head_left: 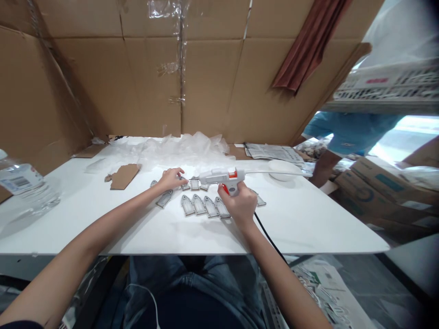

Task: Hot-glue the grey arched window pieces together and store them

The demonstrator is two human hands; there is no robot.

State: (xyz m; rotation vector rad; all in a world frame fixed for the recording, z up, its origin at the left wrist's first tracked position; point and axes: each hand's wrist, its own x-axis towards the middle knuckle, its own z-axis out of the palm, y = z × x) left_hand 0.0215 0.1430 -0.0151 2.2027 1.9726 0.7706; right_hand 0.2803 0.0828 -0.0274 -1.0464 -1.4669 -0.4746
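Note:
My right hand is wrapped round a white hot glue gun with a red trigger; its nozzle points left and a long glue stick sticks out behind. Left of the nozzle, my left hand has its thumb and fingers apart, with the fingertips at a small grey arched piece. Beside it, under the nozzle, lies another arched piece. Closer to me runs a row of several grey arched pieces, partly covered by my right hand. One more piece lies below my left wrist.
On the white table are a plastic bottle, a torn cardboard scrap, crumpled clear plastic, a white round dish and folded paper. A cardboard wall stands behind. Another person's leg shows at right.

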